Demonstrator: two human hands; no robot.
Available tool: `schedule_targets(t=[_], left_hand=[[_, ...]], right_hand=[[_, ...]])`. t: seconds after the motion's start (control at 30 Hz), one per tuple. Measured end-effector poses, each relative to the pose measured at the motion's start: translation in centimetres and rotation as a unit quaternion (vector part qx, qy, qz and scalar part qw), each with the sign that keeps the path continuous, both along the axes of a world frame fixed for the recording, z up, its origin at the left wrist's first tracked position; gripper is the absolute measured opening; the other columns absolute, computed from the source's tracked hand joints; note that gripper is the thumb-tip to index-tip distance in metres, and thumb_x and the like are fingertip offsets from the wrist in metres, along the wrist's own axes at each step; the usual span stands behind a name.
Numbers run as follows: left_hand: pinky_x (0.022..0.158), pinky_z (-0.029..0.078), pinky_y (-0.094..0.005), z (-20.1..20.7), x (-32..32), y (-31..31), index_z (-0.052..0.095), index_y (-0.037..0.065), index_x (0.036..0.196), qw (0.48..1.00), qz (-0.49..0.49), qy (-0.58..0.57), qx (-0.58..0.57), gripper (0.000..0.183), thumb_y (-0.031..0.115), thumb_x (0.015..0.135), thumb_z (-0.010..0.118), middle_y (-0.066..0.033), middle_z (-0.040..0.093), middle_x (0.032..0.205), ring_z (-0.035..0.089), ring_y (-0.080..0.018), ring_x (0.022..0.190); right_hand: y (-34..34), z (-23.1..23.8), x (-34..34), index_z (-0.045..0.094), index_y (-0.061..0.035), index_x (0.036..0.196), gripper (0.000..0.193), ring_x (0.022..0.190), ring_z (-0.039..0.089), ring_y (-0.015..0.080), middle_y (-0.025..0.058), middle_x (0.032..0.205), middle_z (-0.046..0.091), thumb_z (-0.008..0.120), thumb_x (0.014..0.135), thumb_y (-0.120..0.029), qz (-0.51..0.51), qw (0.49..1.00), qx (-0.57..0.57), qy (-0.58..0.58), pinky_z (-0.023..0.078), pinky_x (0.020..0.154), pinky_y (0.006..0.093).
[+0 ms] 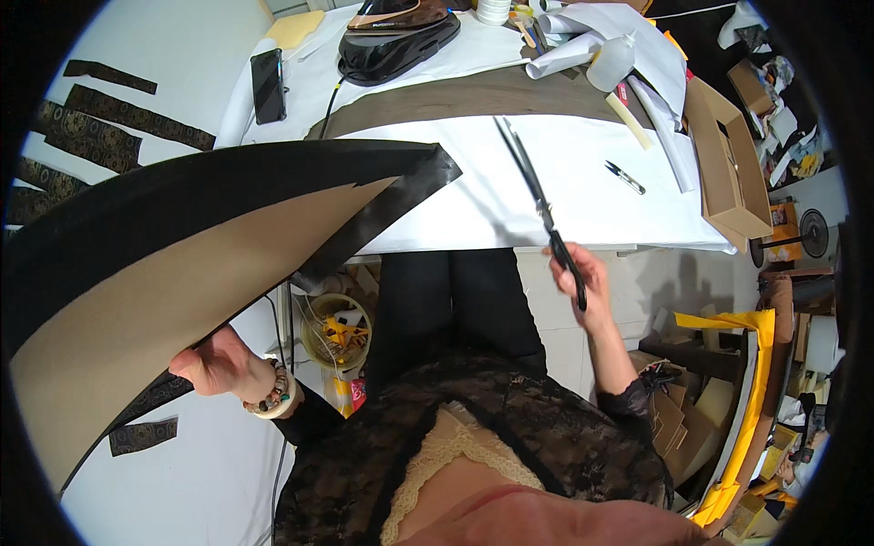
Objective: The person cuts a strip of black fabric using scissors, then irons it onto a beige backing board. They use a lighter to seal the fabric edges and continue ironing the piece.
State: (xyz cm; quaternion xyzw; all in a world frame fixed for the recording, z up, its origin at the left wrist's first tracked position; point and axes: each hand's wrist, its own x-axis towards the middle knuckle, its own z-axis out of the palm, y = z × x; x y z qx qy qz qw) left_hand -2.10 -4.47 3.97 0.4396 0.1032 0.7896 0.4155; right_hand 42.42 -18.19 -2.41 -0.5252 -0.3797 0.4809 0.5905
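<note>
My left hand (228, 364), with a beaded bracelet and a pale bangle at its wrist, grips the lower edge of a large curved beige panel (173, 264). Black fabric borders the panel, and its pointed far end reaches over the white table (428, 218). Part of my left fingers is hidden by the panel. In my right hand (592, 278) is a pair of scissors (537, 196), held by the black handles with the blades pointing away from me and slightly apart. They touch neither the panel nor the table cloth.
Thread snips (625, 177) lie on the right of the table, near an open cardboard box (728, 159). Farther back are a black iron on its base (401, 41), a phone (269, 86) and rolled paper (569, 55). Patterned dark strips (137, 118) lie at left; a waste bin (337, 332) stands below.
</note>
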Motion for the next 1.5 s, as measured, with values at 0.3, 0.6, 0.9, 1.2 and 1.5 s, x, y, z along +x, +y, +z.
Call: schedule_targets(t=[0.3,0.6,0.9,1.2,1.5], left_hand=[[0.103,0.036,-0.0502,0.6,0.4,0.1,0.065,0.011,0.112,1.000,0.017,0.025,0.010,0.032,0.025,0.083,0.069,-0.0057,0.060,0.119,0.051,-0.0248,0.115],[0.103,0.036,-0.0496,0.5,0.4,0.0,0.066,0.010,0.110,0.999,0.024,0.040,0.014,0.031,0.026,0.083,0.069,-0.0056,0.061,0.118,0.052,-0.0244,0.113],[0.104,0.034,-0.0517,0.1,0.0,0.0,0.060,0.008,0.116,0.998,0.028,0.046,0.027,0.035,0.022,0.085,0.066,-0.0088,0.057,0.123,0.049,-0.0271,0.116],[0.103,0.035,-0.0506,0.6,0.6,0.0,0.065,0.009,0.111,0.998,0.023,0.048,0.032,0.030,0.022,0.085,0.066,-0.0079,0.061,0.118,0.053,-0.0253,0.114],[0.104,0.036,-0.0491,0.9,0.8,-0.2,0.066,0.008,0.110,0.998,0.014,0.050,0.033,0.029,0.023,0.085,0.066,-0.0075,0.063,0.116,0.054,-0.0232,0.112]], right_hand=[[-1.9,0.6,-4.0,0.061,0.0038,0.110,0.048,0.061,0.043,0.0042,-0.0039,0.067,0.048,0.076,0.076,-0.026,0.069,0.995,0.030,0.068,0.030,0.054,0.0187],[-0.9,2.2,-5.2,0.061,0.0039,0.111,0.042,0.063,0.044,0.0030,-0.0042,0.070,0.051,0.075,0.078,-0.017,0.068,0.995,-0.001,0.076,0.032,0.056,0.0177],[-1.1,2.2,-5.4,0.060,0.0044,0.112,0.038,0.064,0.047,0.0031,-0.0032,0.074,0.054,0.073,0.080,-0.011,0.074,0.992,-0.023,0.100,0.035,0.057,0.0173],[-0.8,2.2,-6.3,0.060,0.0044,0.113,0.038,0.064,0.048,0.0027,-0.0024,0.076,0.057,0.072,0.080,-0.009,0.062,0.993,-0.004,0.101,0.036,0.057,0.0174],[-0.6,2.1,-6.4,0.062,0.0037,0.112,0.036,0.063,0.046,0.0012,-0.0048,0.074,0.057,0.073,0.080,-0.009,0.051,0.993,-0.023,0.104,0.035,0.056,0.0165]])
